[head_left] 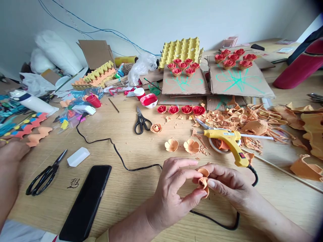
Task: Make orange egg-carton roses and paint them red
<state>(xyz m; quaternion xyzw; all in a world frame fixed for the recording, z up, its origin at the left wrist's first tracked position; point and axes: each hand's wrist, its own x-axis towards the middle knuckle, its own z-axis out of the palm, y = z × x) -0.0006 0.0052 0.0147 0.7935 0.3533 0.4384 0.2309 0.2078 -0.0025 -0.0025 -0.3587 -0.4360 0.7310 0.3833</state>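
Between the fingertips of both hands is a small orange flower of egg-carton pulp (203, 182), tilted on its side. My left hand (178, 186) pinches it from the left, with thumb below and fingers above. My right hand (227, 183) grips its right side between thumb and forefinger. Beyond them lie two open orange petal cups (171, 145) and a finished unpainted rose (156, 127). A yellow glue gun (227, 136) rests on a white bowl (214, 146), right of the hands. Several red-painted roses (186, 110) form a row further back.
Black scissors (142, 122) lie beside a bowl of red paint (148, 101). Pulp scraps (234, 117) are heaped at right. Cardboard sheets (239, 80) carry red roses. A phone (85, 201), more scissors (46, 174) and a cable (121, 159) lie left. Another person's arm (10, 174) reaches in.
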